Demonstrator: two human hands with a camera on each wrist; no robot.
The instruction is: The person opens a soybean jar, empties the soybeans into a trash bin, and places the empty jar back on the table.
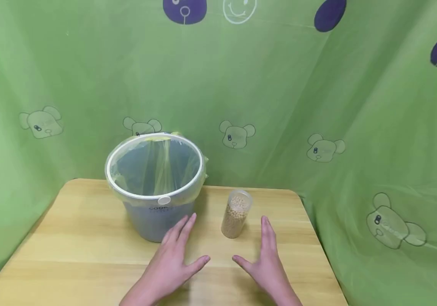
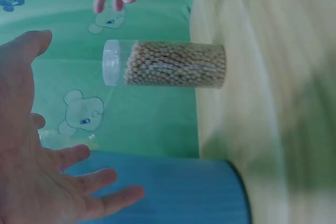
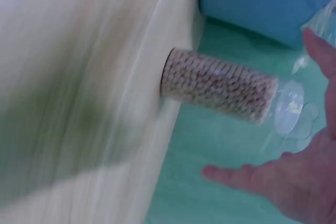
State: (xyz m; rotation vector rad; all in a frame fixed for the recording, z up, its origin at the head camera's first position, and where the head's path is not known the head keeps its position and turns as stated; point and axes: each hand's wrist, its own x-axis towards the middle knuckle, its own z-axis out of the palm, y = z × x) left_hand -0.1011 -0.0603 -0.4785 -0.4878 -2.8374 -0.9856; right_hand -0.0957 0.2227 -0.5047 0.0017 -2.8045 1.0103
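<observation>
A clear lidded jar (image 1: pixel 235 216) filled with small beige pellets stands upright on the wooden table. My left hand (image 1: pixel 172 259) is in front of the bucket and to the jar's left, its fingers spread and holding nothing. On the jar's other side, my right hand (image 1: pixel 266 263) has its thumb apart from straight fingers, also holding nothing. Both wrist views show a gap between the hands and the jar (image 2: pixel 176 64). The jar's pale cap (image 3: pixel 289 107) is on.
A blue-grey bucket (image 1: pixel 157 221) with a white rim and a yellowish translucent bag lining stands at the left of the table (image 1: pixel 69 238). Behind and at both sides hangs a green curtain (image 1: pixel 272 85) printed with bear faces.
</observation>
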